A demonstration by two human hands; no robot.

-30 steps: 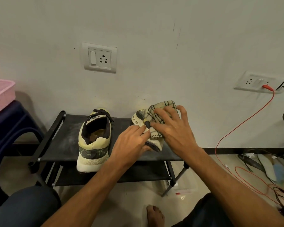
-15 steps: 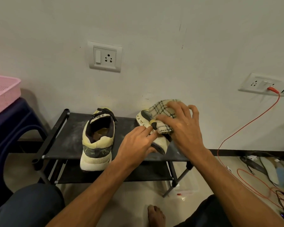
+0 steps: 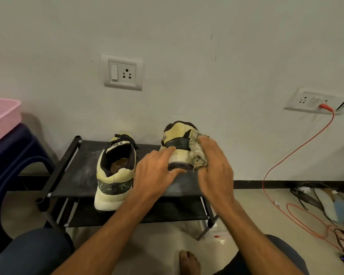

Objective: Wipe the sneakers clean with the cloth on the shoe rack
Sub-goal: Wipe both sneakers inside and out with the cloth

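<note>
- Left hand (image 3: 157, 171): pinches the held sneaker (image 3: 179, 139), forefinger along its side, thumb under the sole edge.
- Right hand (image 3: 214, 165): fingers curled round the cloth (image 3: 197, 155), pressing it against the right side of the held sneaker.
- Held sneaker: pale yellow with a dark stripe, tipped on its side over the right half of the rack's (image 3: 77, 171) top shelf, towards the back edge. Whether it touches the shelf cannot be told.
- Cloth: bunched and frayed, between the right palm and the held sneaker.
- Second sneaker (image 3: 115, 171): upright, left of the shelf's middle, toe to the wall, heel jutting over the front edge, well apart from both hands.
- Rack: black, two shelves, dusty top, against the wall.
- Socket (image 3: 122, 72): on the wall above the rack.
- Second socket (image 3: 314, 101): far right, red cable (image 3: 298, 151) plugged in and trailing to the floor.
- Pink basket (image 3: 2, 116): left edge, on a dark blue stool (image 3: 12, 155).
- Bare foot (image 3: 189, 262): on the floor before the rack.
</note>
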